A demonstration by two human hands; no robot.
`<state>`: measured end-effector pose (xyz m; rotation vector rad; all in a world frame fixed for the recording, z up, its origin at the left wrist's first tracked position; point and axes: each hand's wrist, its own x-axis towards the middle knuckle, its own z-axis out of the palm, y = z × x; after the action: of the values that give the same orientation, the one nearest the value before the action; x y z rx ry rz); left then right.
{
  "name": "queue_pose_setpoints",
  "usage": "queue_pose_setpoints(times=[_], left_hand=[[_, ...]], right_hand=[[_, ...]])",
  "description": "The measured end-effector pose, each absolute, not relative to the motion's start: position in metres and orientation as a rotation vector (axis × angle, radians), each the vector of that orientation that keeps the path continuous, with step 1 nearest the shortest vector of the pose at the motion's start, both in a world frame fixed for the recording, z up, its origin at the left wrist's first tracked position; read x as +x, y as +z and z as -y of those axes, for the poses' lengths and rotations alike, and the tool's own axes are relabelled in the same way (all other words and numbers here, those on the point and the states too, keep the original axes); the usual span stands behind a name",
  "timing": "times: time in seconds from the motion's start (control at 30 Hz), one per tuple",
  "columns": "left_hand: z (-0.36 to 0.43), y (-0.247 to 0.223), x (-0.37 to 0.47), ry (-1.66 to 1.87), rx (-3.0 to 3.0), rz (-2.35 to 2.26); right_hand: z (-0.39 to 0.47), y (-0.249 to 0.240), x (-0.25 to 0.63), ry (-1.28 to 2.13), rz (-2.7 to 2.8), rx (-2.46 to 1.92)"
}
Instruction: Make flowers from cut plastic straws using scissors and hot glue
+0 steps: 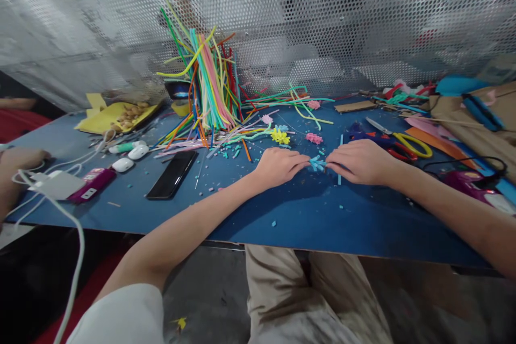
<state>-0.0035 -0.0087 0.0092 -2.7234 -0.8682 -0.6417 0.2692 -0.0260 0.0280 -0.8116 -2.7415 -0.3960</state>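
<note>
Between my two hands, just above the blue tabletop (306, 215), is a small light-blue pipe-cleaner piece (317, 163) with short branching bits. My left hand (280, 166) pinches its left end, fingertips pressed together. My right hand (358, 162) grips the other end between thumb and fingers. A straight light-blue pipe-cleaner length (339, 177) lies beside my right fingertips, partly hidden by them. Just beyond my hands sit a yellow bristly pipe-cleaner piece (281, 136) and a pink one (314, 138).
A tall bundle of coloured pipe cleaners (212, 86) stands at the back. To the left lie a phone (172, 174), a white charger (58, 185) and a yellow tray of nuts (121, 117). Yellow-handled scissors (413, 144) rest at right. Another person's hand (24, 158) is at far left.
</note>
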Motion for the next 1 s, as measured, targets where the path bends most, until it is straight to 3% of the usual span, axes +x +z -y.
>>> queue_pose_setpoints(times=[0.47,1.0], left_hand=[[-0.021,0.019,-0.031,-0.681,-2.672,1.033],[-0.057,0.053,-0.086,-0.235,-3.094,1.04]], right_hand=[[0.016,0.025,0.303,-0.31,2.616,-1.006],[0.016,0.029,0.31,-0.1,2.662,-1.062]])
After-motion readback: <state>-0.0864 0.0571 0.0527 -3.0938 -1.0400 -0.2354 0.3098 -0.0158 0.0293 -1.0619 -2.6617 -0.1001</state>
